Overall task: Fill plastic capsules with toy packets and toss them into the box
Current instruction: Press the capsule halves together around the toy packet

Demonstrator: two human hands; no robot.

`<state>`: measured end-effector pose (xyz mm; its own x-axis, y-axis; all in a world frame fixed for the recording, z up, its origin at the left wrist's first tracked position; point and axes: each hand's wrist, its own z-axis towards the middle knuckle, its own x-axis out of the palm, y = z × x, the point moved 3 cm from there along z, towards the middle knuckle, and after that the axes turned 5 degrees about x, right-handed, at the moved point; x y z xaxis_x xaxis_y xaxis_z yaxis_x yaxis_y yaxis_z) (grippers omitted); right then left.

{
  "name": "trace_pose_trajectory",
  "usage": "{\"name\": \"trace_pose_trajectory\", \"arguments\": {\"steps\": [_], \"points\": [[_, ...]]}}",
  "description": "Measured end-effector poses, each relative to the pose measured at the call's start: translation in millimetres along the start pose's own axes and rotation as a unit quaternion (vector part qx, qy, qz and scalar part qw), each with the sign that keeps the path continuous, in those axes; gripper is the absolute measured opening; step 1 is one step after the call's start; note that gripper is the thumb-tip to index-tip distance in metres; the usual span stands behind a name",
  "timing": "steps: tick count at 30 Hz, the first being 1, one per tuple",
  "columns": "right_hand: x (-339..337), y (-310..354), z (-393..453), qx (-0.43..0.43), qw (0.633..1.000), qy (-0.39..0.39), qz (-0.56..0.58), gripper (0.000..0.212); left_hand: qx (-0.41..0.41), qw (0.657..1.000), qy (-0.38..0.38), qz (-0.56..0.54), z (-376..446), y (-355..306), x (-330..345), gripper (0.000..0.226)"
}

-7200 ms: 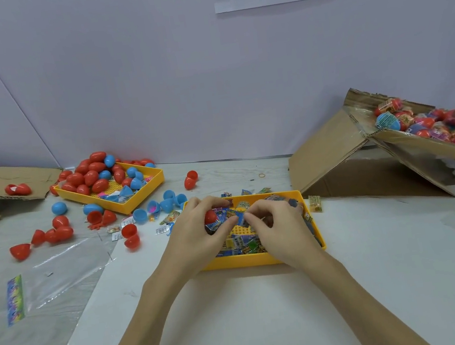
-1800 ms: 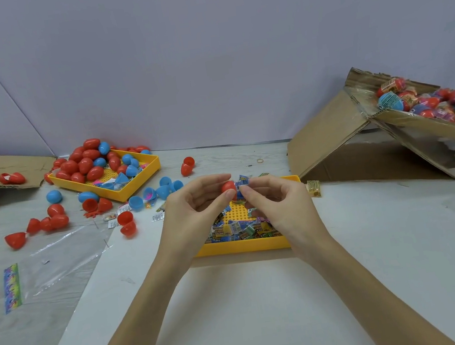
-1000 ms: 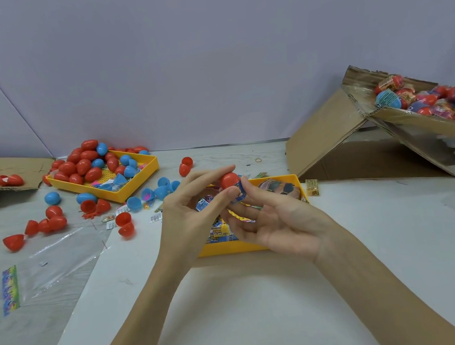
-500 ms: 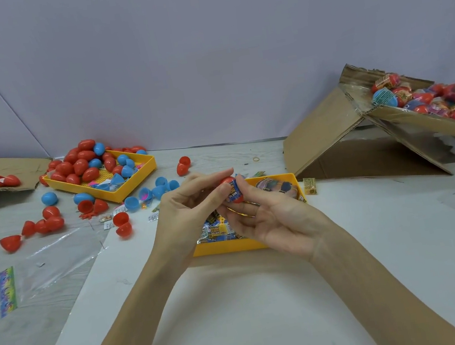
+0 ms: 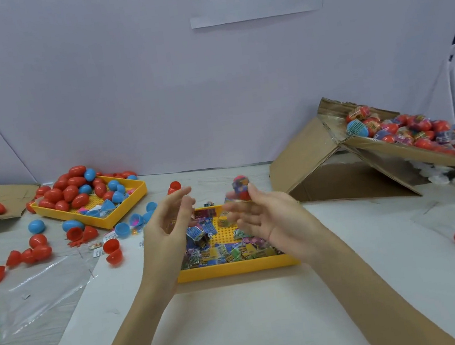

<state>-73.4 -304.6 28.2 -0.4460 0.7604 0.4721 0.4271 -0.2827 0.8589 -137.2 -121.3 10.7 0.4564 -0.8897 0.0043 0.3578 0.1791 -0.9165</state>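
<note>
the surface (image 5: 242, 331) lies pale beneath both your forearms. the cardboard box (image 5: 409, 146), tilted and full of filled capsules, sits well off beyond your right hand (image 5: 271, 219). the yellow tray (image 5: 234, 268) of toy packets (image 5: 226, 253) lies just under and between your hands. your left hand (image 5: 167, 230) hovers with fingers loosely spread, holding nothing. your right hand is palm up, blurred, and the filled capsule (image 5: 240, 187) sits at its thumb tip; whether it is pinched there, you cannot tell.
</note>
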Motion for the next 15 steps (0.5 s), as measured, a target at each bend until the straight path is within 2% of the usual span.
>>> {"name": "trace_pose_trajectory", "arguments": {"steps": [3, 5, 7, 9, 12, 15], "points": [[-25.9, 63.3, 1.0, -0.102, 0.975, -0.026, 0.195, 0.042, -0.011, 1.000, -0.003, 0.008, 2.6, 3.6, -2.3, 0.033], [-41.5, 96.9, -0.8, -0.181, 0.953, -0.066, 0.236, 0.053, -0.024, 0.999, 0.001, 0.021, 3.3, 7.0, -0.1, 0.036], [-49.5, 100.7, 0.6, -0.198, 0.960, -0.112, 0.164, 0.063, -0.030, 0.999, 0.001, 0.035, 4.1, 9.3, 0.5, 0.038], [-47.8, 76.2, 5.3, -0.166, 0.976, -0.127, 0.063, 0.061, -0.030, 0.998, 0.002, 0.048, 5.3, 10.8, 0.0, 0.037], [-32.5, 23.5, 14.1, -0.123, 0.985, -0.095, -0.072, 0.048, -0.026, 0.998, 0.003, 0.050, 5.2, 12.2, -0.6, 0.036], [-19.1, -16.2, 23.7, -0.101, 0.974, -0.066, -0.194, 0.042, -0.024, 0.999, -0.002, 0.037, 4.3, 12.0, -2.9, 0.036]]}}
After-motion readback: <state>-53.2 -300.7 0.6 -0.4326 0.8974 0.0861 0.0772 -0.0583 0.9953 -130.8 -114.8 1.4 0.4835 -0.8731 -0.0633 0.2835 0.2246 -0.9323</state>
